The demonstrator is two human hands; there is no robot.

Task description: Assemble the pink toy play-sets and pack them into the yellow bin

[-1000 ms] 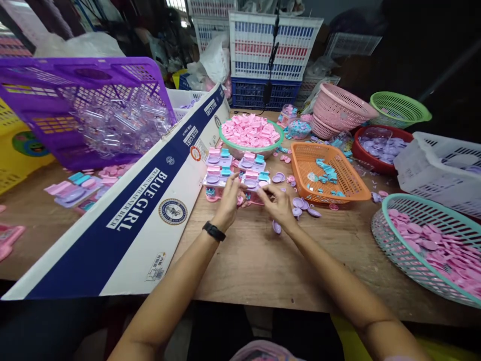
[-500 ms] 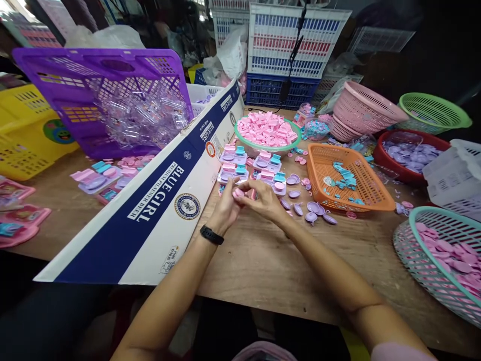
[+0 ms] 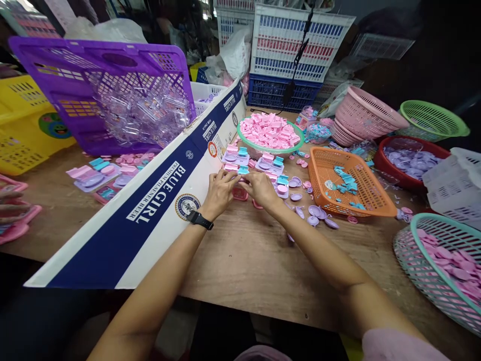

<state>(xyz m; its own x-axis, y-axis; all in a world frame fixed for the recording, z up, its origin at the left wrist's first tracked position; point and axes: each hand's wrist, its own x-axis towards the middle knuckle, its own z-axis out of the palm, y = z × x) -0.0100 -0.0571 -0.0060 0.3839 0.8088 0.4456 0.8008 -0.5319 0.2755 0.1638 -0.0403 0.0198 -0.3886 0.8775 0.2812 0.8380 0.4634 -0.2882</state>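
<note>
My left hand [image 3: 219, 194] and my right hand [image 3: 262, 190] meet at a small plastic toy tray [image 3: 237, 169] with pink and blue parts. My fingers are bent closed around its near side from left and right, and they hide most of it. Beyond and beside it stand similar purple toy trays [image 3: 269, 164], each with pink and blue upright pieces and a round purple or pink piece. Just below my fingers a red-pink tray [image 3: 240, 193] shows in part. Loose purple pan-shaped pieces [image 3: 312, 220] lie right of my right hand.
A long cardboard panel [image 3: 150, 220] stands along my left. Pink pieces fill a green-rimmed basket [image 3: 271, 148] at the back. An orange basket [image 3: 370, 200] with blue pieces stands right, a mint basket [image 3: 409, 253] with pink discs nearer. Behind the panel is a purple crate [image 3: 48, 100].
Both hands have moved apart slightly and forward onto the tray. The small pink round piece that was between my fingers no longer shows there.
</note>
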